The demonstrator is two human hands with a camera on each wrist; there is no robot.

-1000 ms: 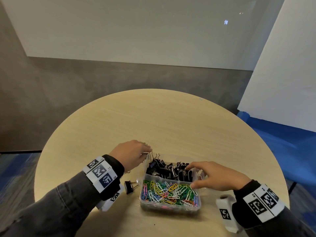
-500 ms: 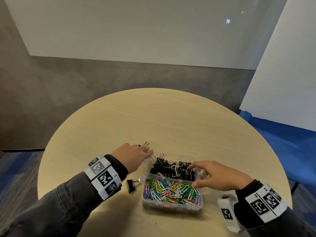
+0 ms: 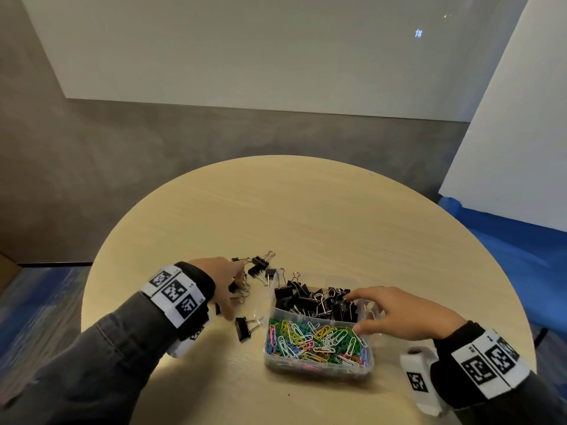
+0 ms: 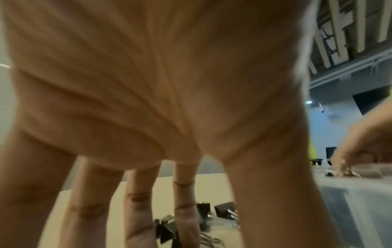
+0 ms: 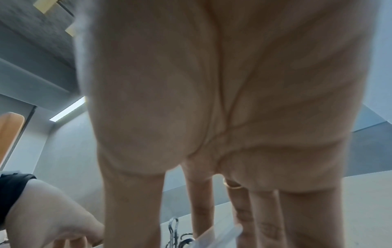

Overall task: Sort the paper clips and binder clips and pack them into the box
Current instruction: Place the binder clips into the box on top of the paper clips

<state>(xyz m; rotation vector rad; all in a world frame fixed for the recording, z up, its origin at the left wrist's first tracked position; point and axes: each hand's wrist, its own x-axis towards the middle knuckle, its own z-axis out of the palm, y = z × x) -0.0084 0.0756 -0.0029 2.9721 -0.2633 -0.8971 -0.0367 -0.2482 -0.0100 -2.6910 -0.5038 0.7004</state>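
My left grip (image 3: pixel 225 277) wide, fingers spread over loose binder clips (image 3: pixel 260 266) on desk (image 3: pixel 306 210); my right grip (image 3: pixel 399 314) wide, fingertips resting on box (image 3: pixel 319 368) rim; paper clips (image 3: pixel 316 338) inside.

Your left hand (image 3: pixel 222 282) covers part of the loose black metal binder clips (image 3: pixel 259 265) lying under it, so you can't count them. In the left wrist view its blurred palm fills most of the picture, its fingers (image 4: pixel 137 209) run off the lower edge, and you can't tell whether the tips touch a clip. Your right hand (image 3: pixel 402 314) hides the rim of the clear plastic box (image 3: pixel 319 368) beneath its palm. In the right wrist view its fingertips are cut off too, and the box edge below them is only a blur.
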